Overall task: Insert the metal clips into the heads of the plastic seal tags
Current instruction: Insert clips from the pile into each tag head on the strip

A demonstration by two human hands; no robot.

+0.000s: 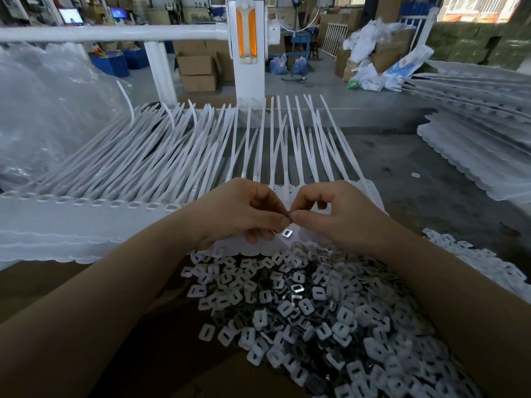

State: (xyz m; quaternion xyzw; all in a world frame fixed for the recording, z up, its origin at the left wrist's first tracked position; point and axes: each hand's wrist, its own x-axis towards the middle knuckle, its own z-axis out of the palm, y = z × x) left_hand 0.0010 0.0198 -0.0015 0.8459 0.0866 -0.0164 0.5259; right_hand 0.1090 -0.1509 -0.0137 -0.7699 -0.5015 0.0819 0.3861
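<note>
Clips (316, 305) are heaped at lower centre, kept within easy reach of both hands. Above the heap, a small dark clip (288, 214) is pinched between the left hand (238, 208) and right hand (330, 209), thumbs and forefingers narrowed on it, probably to be turned for seating. One clip (286, 232) is seen just below. Tags (172, 165) are fanned beyond, heads (115, 203) lined toward the worker for loading.

Left hand (244, 209) and right hand (330, 211): fingertips meeting, pinching a small dark piece together. Metal clip (287, 232): seated just below, on white seal tags (161, 168) fanned across tabletop (402, 173). Loose clip heap (316, 305): nearest camera.
</note>
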